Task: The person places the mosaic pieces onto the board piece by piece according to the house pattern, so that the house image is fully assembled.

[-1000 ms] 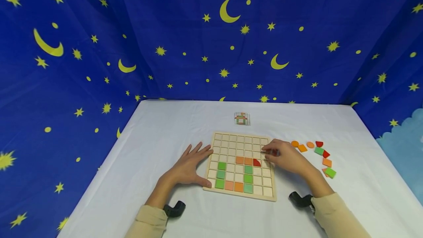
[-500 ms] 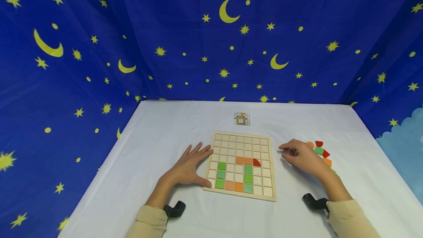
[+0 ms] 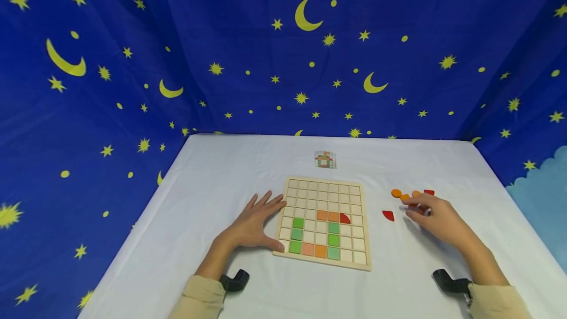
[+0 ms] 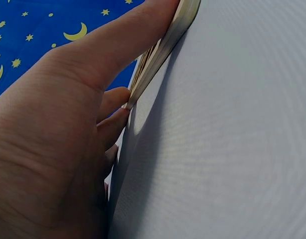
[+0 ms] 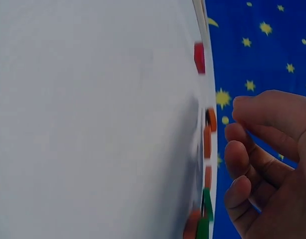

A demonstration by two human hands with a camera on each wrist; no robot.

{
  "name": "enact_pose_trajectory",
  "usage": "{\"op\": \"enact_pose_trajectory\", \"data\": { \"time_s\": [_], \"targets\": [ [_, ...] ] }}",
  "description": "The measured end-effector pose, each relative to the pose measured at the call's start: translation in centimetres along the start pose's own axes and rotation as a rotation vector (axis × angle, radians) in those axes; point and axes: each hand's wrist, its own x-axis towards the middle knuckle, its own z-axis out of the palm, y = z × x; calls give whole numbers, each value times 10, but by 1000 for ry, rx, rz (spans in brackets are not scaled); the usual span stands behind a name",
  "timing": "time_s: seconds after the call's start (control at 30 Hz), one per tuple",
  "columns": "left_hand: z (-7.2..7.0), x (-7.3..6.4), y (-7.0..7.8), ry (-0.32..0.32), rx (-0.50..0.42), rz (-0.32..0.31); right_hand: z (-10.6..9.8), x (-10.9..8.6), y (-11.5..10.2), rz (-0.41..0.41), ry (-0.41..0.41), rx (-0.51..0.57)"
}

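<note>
Moved since the earlier frames: my right hand (image 3: 443,218), farther out from the grid board (image 3: 322,195) toward 3 o'clock; a red quarter-piece (image 3: 388,215) now shows on the tablecloth (image 3: 354,294) between. Board lies mid-table, eleven tiles (image 3: 333,240) seated, top three rows bare; I judge it part done, loose pieces (image 3: 396,193) between 2 and 3 o'clock remaining. My left hand (image 3: 253,220) at 9, fingers spread at its edge, gripping nothing; right fingers half-curled, no piece seen in them. Card (image 3: 325,159) at 12.

In the head view, the right hand (image 3: 443,218) partly covers the loose tiles (image 3: 405,198). The card (image 3: 325,159) is too small to tell in detail, and the left wrist view cuts off the board (image 4: 173,37).
</note>
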Motion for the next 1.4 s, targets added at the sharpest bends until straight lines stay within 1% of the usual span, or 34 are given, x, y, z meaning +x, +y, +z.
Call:
{"op": "enact_pose_trajectory", "data": {
  "time_s": [0.23, 0.47, 0.63, 0.8, 0.97, 1.07, 1.23, 1.4],
  "targets": [
    [0, 1, 0, 3, 3, 9, -11, -16, 18, 50, 34, -34],
    [1, 1, -1, -2, 19, -7, -18, -31, 35, 38, 99, -97],
    [1, 2, -2, 2, 20, -4, -21, -39, 45, 61, 113, -120],
    [0, 2, -2, -5, 29, -17, -20, -39, 48, 100, 96, -120],
    [-1, 2, -2, -5, 26, -20, -20, -37, 48, 122, 73, -121],
    [-2, 2, -2, -2, 25, -16, -20, -36, 48, 124, 57, -107],
    [0, 2, -2, 1, 22, -12, -18, -32, 47, 114, 63, -105],
    [1, 2, -2, -2, 21, -15, -16, -29, 45, 131, 44, -104]
  ]
}}
